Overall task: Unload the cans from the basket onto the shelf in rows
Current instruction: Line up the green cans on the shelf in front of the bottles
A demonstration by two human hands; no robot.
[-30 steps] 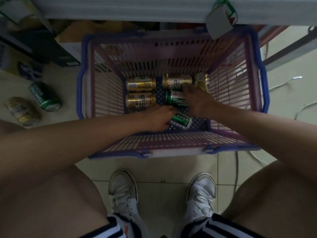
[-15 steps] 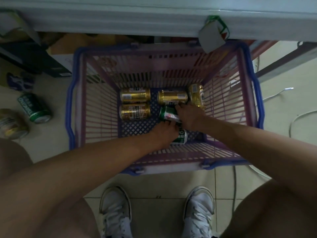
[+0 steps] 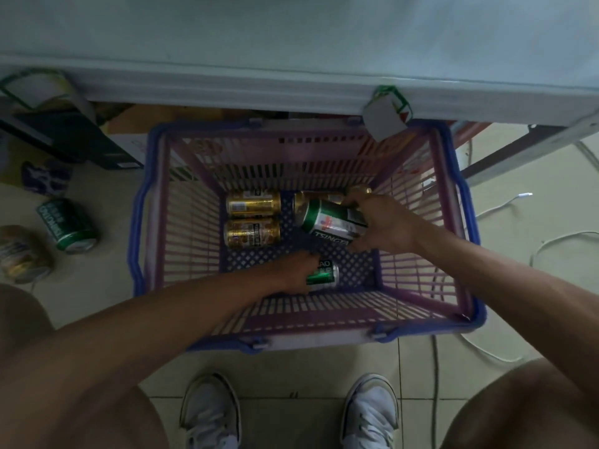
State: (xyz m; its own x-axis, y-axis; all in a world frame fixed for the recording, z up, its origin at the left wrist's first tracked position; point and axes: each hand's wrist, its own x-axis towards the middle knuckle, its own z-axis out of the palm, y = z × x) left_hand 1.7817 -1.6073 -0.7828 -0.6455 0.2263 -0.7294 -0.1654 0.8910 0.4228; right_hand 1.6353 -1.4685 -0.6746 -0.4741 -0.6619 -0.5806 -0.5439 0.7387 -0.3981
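Note:
A purple basket with a blue rim [image 3: 139, 228] stands on the floor in front of me. Both hands reach into it. My right hand [image 3: 385, 226] grips a green Tsingtao can [image 3: 330, 222], held lifted above the basket floor. My left hand [image 3: 293, 272] wraps around a second green can [image 3: 324, 275] lying near the front wall. Two gold cans [image 3: 252, 204] [image 3: 251, 233] lie side by side on the basket floor at the left. Further gold cans [image 3: 319, 196] at the back are partly hidden behind the lifted can. The pale shelf [image 3: 291, 59] runs across the top.
On the tiled floor at the left lie a green can [image 3: 66, 225] and a gold can [image 3: 22, 254]. A dark box [image 3: 74, 140] sits under the shelf at the left. White cables [image 3: 518, 228] trail on the right. My shoes [image 3: 210, 413] stand below the basket.
My right hand has lifted its green can off the basket floor and toward the right. My left hand stays low on the other green can. The view has tilted up toward the shelf.

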